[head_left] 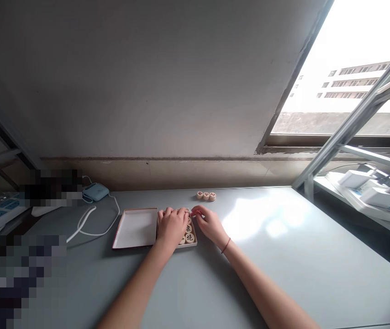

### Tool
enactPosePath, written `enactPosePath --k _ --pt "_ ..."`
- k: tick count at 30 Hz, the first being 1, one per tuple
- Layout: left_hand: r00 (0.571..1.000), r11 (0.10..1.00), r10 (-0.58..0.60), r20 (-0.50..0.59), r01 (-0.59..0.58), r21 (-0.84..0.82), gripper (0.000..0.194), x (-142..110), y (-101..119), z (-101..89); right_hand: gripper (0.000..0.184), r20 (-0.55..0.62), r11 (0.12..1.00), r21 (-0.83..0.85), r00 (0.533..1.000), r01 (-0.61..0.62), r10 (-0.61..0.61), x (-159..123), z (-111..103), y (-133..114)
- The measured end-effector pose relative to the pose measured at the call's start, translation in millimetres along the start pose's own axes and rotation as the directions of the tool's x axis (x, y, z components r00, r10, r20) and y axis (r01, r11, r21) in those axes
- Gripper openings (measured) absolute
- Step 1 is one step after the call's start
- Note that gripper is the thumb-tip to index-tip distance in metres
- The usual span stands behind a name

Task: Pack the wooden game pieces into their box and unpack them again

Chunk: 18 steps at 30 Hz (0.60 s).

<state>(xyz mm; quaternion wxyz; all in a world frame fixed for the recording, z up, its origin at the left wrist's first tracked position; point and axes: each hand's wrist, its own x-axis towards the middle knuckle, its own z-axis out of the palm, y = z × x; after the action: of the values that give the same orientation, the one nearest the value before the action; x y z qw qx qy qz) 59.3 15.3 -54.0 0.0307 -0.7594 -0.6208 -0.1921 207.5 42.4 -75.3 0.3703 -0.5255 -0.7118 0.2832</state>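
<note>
Round pieces (190,237) lie in the box (191,245), partly covered by the left hand (172,227), fingers curled close. At its edge, the right hand (210,223) is pinched, contents unclear. Pieces judged light, hard; rims best grasped.

1. Landmark: box tray (194,244), on worktop (167,292).
2. In tray: game pieces (189,237), side by side.
3. Directly left of tray: lid (136,228), inner side up, just beside it.
4. Behind tray, slightly right: piece group (206,196) in a row, on worktop near its far edge.
5. Left and behind tray, past lid: small device (95,192), on worktop. Cable (95,235) loops between device and lid.
6. Far left of tray: power strip (1,212).
7. Far right of tray, past worktop's edge: shelf (349,197) with adapters (382,196) on it.
8. Behind tray: wall (147,100); window (339,96) behind, right.
</note>
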Motion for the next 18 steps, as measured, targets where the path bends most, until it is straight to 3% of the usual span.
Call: enactPosePath --k 18 --pt "0.997 0.974 -0.014 -0.082 -0.005 -0.226 0.012 10.1 -7.3 9.8 0.03 0.027 1.0 0.019 0.999 0.018 -0.019 -2.9 0.5 -7.3"
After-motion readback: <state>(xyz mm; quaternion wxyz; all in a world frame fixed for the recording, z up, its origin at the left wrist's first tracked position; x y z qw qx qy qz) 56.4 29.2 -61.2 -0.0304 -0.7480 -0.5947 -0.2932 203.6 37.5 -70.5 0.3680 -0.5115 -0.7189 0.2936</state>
